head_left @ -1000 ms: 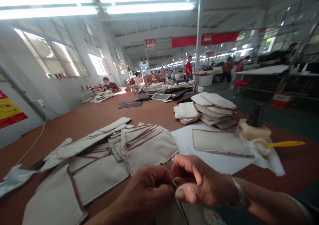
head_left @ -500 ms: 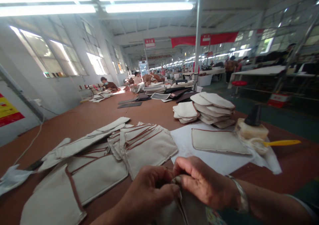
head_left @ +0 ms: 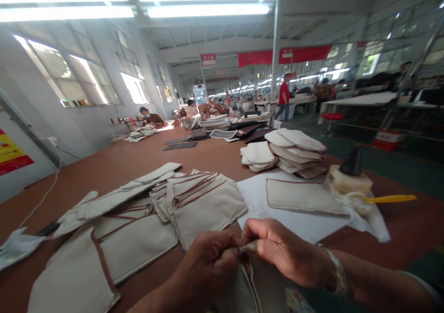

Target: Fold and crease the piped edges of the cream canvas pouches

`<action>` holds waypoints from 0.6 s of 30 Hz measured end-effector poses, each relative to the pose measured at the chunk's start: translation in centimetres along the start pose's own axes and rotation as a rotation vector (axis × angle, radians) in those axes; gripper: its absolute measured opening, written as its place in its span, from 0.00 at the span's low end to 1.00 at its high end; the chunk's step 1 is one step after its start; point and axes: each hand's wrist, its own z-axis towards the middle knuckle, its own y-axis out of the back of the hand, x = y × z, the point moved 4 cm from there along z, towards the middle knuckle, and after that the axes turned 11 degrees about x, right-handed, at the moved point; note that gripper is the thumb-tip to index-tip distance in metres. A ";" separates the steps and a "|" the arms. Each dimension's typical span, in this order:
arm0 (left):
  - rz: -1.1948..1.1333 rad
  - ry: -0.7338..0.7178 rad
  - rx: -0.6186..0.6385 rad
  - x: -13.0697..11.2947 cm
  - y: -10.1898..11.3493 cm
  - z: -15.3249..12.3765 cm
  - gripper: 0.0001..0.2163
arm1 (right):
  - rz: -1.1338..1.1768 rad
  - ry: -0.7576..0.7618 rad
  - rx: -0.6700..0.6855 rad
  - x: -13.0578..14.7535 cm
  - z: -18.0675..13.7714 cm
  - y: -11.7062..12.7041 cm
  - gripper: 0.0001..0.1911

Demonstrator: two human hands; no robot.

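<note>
My left hand [head_left: 208, 266] and my right hand [head_left: 277, 253] meet at the bottom centre, both pinched on the top edge of a cream fabric piece with brown trim [head_left: 256, 290] that hangs toward me. The fingertips touch each other over the trim. A metal bangle sits on my right wrist. Just beyond my hands lies a fanned pile of similar trimmed fabric pieces [head_left: 204, 202] on the brown table [head_left: 138, 160].
One fabric piece [head_left: 301, 197] lies on white paper [head_left: 263, 206]. A glue pot with a yellow-handled brush [head_left: 357, 186] stands at the right. A stack of cream pieces [head_left: 294, 153] sits behind. Long strips [head_left: 118, 197] lie left. Other people work far back.
My hands have shifted slightly lower and closer together on the fabric edge, and more of the piece shows below them. A person in red walked across the background.
</note>
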 end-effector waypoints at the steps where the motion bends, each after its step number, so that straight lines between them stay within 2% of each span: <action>1: -0.050 0.007 0.016 0.0 0.1 0.0 0.11 | -0.004 -0.012 0.007 0.0 0.0 0.0 0.05; 5: -0.179 0.017 0.067 0.0 -0.1 0.0 0.11 | -0.086 -0.090 -0.025 0.0 0.3 0.1 0.06; 10: -0.057 0.101 0.002 0.2 -0.2 0.0 0.09 | -0.134 -0.057 -0.092 0.0 0.3 -0.2 0.03; 13: -0.077 0.100 0.008 0.3 -0.3 0.1 0.07 | -0.137 0.011 -0.146 -0.2 0.2 -0.4 0.03; 18: -0.215 0.044 0.034 0.3 -0.3 -0.1 0.05 | -0.141 0.263 -0.174 0.2 0.1 -0.6 0.05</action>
